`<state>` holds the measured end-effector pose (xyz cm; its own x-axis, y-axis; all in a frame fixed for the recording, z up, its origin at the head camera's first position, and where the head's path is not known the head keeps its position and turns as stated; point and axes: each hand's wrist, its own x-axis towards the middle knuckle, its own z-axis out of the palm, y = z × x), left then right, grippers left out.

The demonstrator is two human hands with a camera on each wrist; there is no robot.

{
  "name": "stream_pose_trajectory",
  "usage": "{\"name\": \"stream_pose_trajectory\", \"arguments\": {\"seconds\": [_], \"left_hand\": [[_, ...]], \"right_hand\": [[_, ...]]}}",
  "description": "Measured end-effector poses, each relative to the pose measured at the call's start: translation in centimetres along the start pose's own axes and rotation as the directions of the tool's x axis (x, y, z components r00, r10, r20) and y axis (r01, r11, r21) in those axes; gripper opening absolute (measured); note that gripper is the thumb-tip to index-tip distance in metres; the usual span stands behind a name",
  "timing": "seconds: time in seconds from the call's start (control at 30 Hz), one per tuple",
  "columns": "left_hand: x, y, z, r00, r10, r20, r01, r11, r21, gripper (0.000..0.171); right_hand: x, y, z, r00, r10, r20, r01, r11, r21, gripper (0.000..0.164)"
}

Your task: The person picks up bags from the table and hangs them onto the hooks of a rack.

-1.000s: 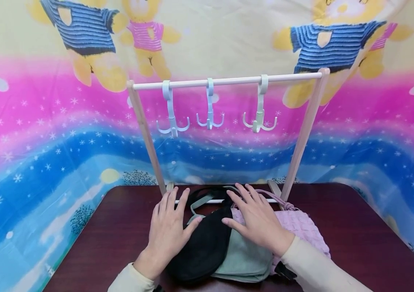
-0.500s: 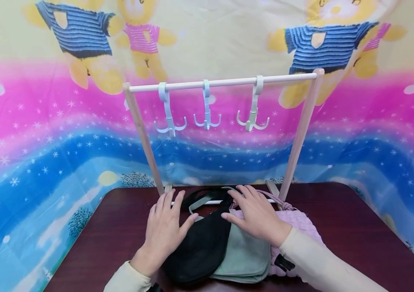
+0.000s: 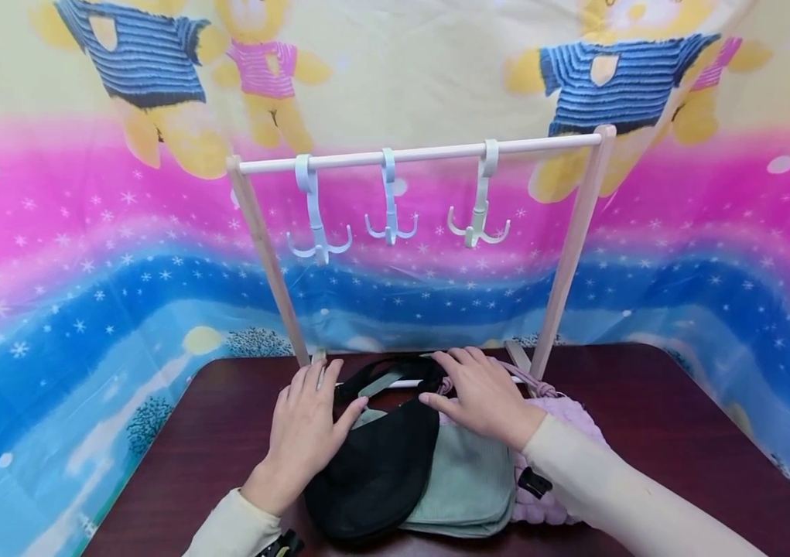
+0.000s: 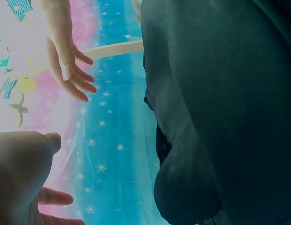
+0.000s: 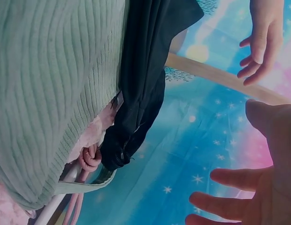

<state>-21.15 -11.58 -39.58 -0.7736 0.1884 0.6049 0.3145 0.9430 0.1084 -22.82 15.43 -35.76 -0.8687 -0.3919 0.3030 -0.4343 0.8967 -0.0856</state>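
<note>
The left hand (image 3: 302, 433) and right hand (image 3: 487, 393) hover empty, fingers extended. Below, between them, lies a smooth, rounded black bag (image 3: 375, 473); under the right, a ribbed green bag (image 3: 467, 481) and puckered pink bag (image 3: 571, 415).

Head view, high, facing forward-down; 2 wrist views, low, close, turned sideways, sharing black bag (image 3: 375, 473)

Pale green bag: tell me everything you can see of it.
The pale green bag looks like ribbed, corduroy-type fabric, with a rounded near right corner and a matching strap. It lies on the dark red table, partly under the black bag at its left and overlapping the pink bag at its right. The right hand hovers by its far edge, apparently not touching it.
</note>
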Motion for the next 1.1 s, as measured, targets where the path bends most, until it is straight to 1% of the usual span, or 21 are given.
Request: {"name": "stream_pose_trajectory", "arguments": {"seconds": [0.13, 0.47, 0.67, 0.83, 0.93, 1.1], "left_hand": [[0.2, -0.4, 0.2, 1.0, -0.013, 0.018, 0.013, 1.0, -0.016, 0.068], [0.5, -1.3, 0.5, 0.994, -0.054, 0.099, 0.058, 0.998, -0.038, 0.068], [0.7, -1.6, 0.7, 0.991, -0.059, 0.119, 0.065, 0.997, -0.04, 0.065], [0.8, -1.9, 1.0, 0.989, -0.068, 0.135, 0.073, 0.997, -0.03, 0.063], [0.9, -2.2, 1.1, 0.985, -0.079, 0.154, 0.084, 0.996, -0.027, 0.062], [1.1, -2.5, 1.3, 0.979, -0.087, 0.187, 0.094, 0.995, -0.031, 0.061]], "right_hand": [[0.4, -0.1, -0.2, 1.0, 0.013, 0.024, -0.013, 1.0, 0.004, 0.072], [1.5, 0.5, 0.2, 0.997, 0.047, 0.067, -0.048, 0.999, 0.022, 0.068], [2.1, 0.7, 0.4, 0.995, 0.048, 0.084, -0.05, 0.999, 0.017, 0.066], [2.7, 0.8, 0.5, 0.993, 0.056, 0.105, -0.059, 0.998, 0.028, 0.068], [3.0, 0.9, 0.8, 0.99, 0.061, 0.126, -0.065, 0.997, 0.035, 0.069], [3.3, 1.0, 1.1, 0.988, 0.073, 0.134, -0.078, 0.996, 0.036, 0.067]]}}
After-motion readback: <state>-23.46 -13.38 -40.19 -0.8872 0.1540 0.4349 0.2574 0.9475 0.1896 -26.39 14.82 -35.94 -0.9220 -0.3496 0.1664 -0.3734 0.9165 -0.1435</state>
